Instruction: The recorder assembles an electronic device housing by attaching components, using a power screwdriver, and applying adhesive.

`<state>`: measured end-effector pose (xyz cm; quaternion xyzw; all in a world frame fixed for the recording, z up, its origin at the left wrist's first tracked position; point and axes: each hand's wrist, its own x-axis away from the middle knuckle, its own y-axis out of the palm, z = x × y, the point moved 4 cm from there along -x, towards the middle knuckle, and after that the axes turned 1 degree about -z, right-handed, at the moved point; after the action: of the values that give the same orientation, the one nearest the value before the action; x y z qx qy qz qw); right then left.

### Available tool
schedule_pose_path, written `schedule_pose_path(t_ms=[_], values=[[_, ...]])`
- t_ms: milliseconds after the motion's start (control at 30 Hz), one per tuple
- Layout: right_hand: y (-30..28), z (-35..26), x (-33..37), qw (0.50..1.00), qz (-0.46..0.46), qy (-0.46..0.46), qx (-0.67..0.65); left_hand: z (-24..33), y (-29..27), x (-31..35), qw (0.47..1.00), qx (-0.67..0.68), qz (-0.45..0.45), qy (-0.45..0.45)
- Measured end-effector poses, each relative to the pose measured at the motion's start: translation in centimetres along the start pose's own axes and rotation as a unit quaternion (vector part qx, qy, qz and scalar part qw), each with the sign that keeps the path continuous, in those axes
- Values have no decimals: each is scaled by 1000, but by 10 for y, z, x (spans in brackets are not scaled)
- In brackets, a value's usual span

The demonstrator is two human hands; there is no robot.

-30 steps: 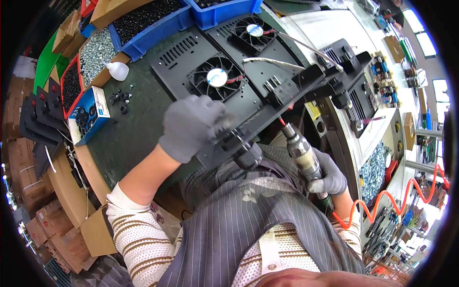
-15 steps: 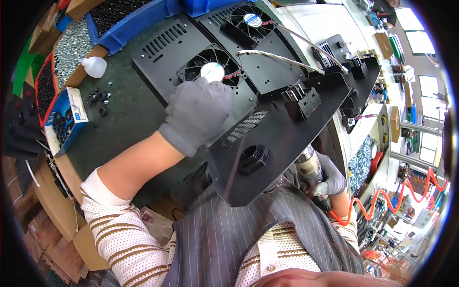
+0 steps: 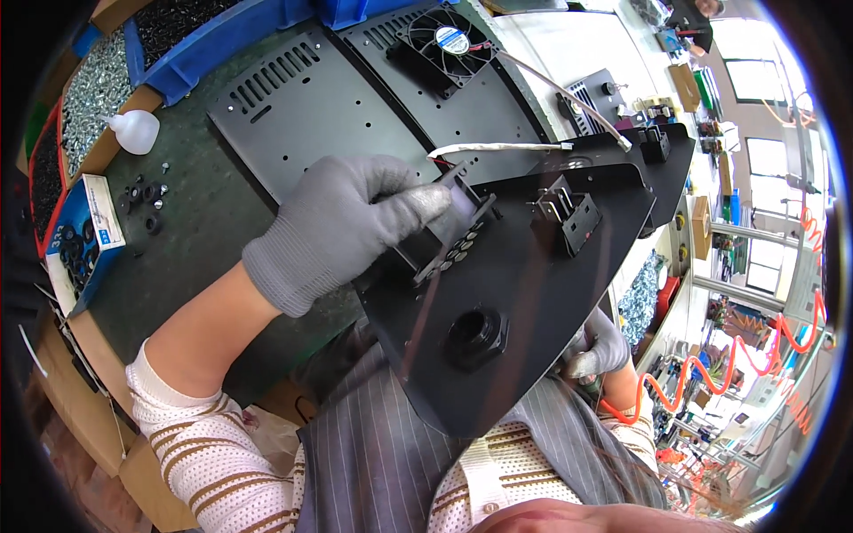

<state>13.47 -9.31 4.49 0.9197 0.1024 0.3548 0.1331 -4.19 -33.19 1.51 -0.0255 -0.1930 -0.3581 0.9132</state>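
My left hand [image 3: 342,222], in a grey glove, pinches a black cooling fan [image 3: 464,206] by its frame, tilted edge-on over the vent holes of a black metal panel [image 3: 426,315]. This panel slants in front of my body and carries a black switch-like socket [image 3: 569,220] and a round black threaded fitting [image 3: 477,336]. Under the panel's right edge my gloved right hand [image 3: 604,345] is closed round an air screwdriver, now mostly hidden; a coiled orange air hose [image 3: 653,391] runs from there. Whether the fan touches the panel I cannot tell.
Flat black panels [image 3: 311,115] lie behind, one bearing another fan [image 3: 449,44]. A white cable sleeve [image 3: 498,149] crosses them. To the left are a white squeeze bottle [image 3: 135,131], loose black parts [image 3: 145,197], a small parts box [image 3: 98,218] and a blue bin [image 3: 213,49].
My left hand has lifted the fan off the flat panel and brought it to the slanted one. My right hand has drawn further under the panel, hiding the screwdriver's body.
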Motion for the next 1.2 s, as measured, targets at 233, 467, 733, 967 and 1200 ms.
schedule_pose_path(t_ms=[233, 467, 733, 967, 1200], values=[[2, -2, 5, 1000, 29, 6, 6, 7, -3, 1, 997, -71, -19, 18], [-4, 0, 1, 992, 15, 33, 120, 11, -3, 2, 995, -95, -21, -4], [-3, -8, -3, 994, -18, 6, 111, 13, -1, -1, 990, -117, -63, 38], [-7, -19, -8, 982, -40, -61, 173, 10, -7, -10, 992, -106, -51, 43], [-18, -10, -10, 961, -39, -98, 256, 7, -7, -4, 990, -127, -28, 59]])
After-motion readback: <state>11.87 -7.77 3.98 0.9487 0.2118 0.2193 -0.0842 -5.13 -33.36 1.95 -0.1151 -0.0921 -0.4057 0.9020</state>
